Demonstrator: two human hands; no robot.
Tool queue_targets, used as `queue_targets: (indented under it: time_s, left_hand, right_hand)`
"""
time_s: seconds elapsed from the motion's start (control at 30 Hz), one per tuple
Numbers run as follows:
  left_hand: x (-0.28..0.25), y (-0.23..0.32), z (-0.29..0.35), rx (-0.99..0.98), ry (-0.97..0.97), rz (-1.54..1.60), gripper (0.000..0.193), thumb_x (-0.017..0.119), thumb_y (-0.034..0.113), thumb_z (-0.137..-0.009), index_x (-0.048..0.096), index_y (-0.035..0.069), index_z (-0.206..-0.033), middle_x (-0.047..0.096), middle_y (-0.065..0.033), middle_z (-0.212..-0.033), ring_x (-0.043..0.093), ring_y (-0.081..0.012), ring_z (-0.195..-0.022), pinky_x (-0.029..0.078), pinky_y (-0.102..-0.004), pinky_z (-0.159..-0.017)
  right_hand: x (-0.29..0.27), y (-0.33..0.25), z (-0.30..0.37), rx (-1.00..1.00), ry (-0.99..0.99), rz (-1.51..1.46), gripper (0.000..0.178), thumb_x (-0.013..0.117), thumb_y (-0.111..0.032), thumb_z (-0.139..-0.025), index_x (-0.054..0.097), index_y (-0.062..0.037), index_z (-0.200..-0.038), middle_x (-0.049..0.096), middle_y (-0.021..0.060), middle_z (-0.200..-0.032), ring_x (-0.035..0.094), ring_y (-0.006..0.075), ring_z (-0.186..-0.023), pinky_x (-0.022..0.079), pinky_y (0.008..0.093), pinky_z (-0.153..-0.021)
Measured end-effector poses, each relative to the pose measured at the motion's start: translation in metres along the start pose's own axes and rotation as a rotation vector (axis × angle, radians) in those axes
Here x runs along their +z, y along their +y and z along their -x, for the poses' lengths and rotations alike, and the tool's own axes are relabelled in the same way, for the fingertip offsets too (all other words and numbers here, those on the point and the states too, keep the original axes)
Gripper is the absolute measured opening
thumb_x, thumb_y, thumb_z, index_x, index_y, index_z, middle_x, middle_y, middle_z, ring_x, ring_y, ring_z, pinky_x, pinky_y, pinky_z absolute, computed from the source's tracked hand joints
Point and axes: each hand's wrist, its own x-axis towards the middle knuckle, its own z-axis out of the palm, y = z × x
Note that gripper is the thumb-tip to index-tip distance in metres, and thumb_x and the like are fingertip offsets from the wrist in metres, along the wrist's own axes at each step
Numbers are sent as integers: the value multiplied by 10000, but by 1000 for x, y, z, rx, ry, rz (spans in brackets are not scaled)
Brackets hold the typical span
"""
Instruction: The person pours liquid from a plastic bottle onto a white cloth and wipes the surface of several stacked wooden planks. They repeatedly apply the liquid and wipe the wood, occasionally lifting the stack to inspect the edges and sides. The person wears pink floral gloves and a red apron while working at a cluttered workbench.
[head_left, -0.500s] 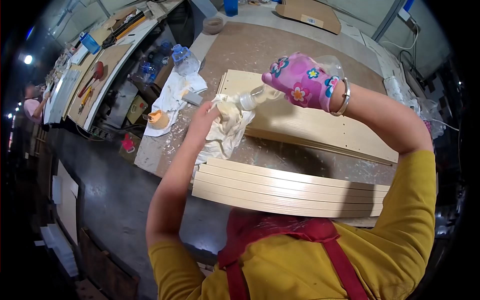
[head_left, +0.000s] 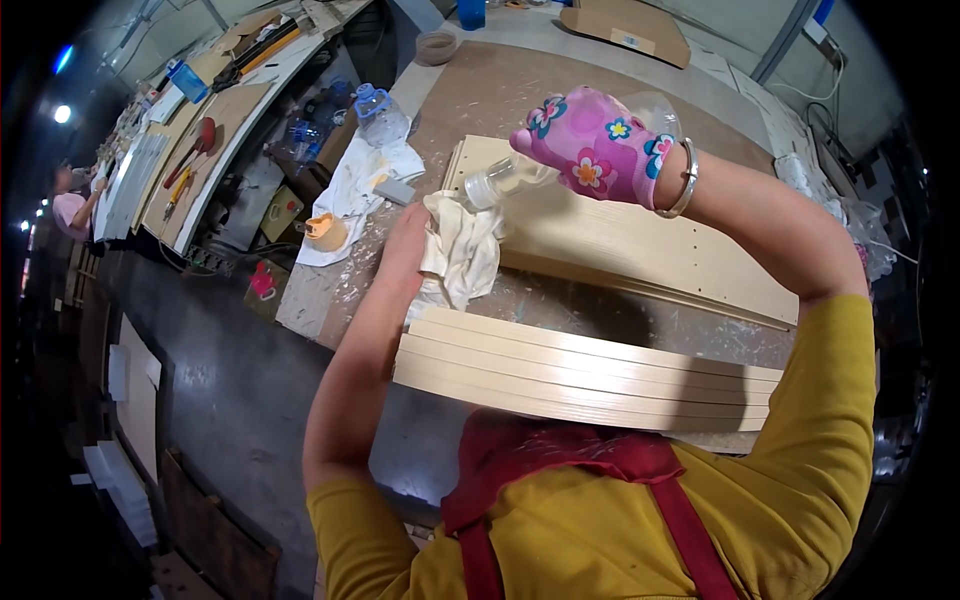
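Observation:
My right hand, in a pink flowered glove, grips a clear plastic bottle. The bottle lies tipped over, its mouth pointing left and down at a crumpled cream cloth. On the cloth's left side, my bare left hand holds it, with the fingertips partly hidden. Pale wood-coloured panels lie stacked under and beyond the bottle. Closer to me, a stack of narrow pale strips runs along the table's near edge.
Left on the worktable are a white rag, a grey block, an orange-topped container and a blue-capped jug. A cardboard piece lies at the back. Another bench with tools stands left; a person is beyond.
The bottle's mouth has shifted slightly left and up with my gloved hand. The cloth has changed from a bunched heap to hanging folds beside my left hand.

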Motion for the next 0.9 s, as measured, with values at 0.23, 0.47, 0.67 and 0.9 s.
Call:
queue_targets:
  time_s: [0.23, 0.47, 0.67, 0.9]
  left_hand:
    - [13, 12, 13, 54, 22, 0, 242, 418, 171, -961, 544, 7, -1086, 604, -78, -1022, 610, -171, -919, 499, -317, -791]
    - [20, 19, 27, 17, 38, 25, 239, 414, 159, -960, 543, 9, -1095, 607, -93, -1021, 618, -187, -921, 509, -328, -780]
    - [16, 17, 26, 32, 33, -11, 266, 414, 172, -958, 547, -7, -1104, 621, -105, -1028, 629, -201, -932, 515, -339, -766]
    - [24, 31, 38, -8, 32, 171, 296, 421, 178, -950, 533, -28, -1131, 620, -128, -1054, 633, -232, -956, 524, -366, -821]
  right_hand:
    - [2, -8, 0, -32, -69, -52, 344, 663, -48, -660, 537, -64, -980, 576, 111, -741, 617, 313, -742, 523, 399, -613]
    - [8, 5, 0, -46, 52, 25, 383, 667, -59, -656, 530, -78, -1013, 566, 106, -783, 606, 314, -758, 516, 395, -621]
    - [6, -14, 3, -22, -37, -126, 359, 667, -37, -655, 543, -62, -991, 573, 112, -786, 607, 322, -743, 516, 402, -612]
    - [16, -2, 15, 8, -11, -108, 383, 665, -34, -673, 542, -56, -1034, 589, 139, -776, 620, 337, -725, 513, 401, -571]
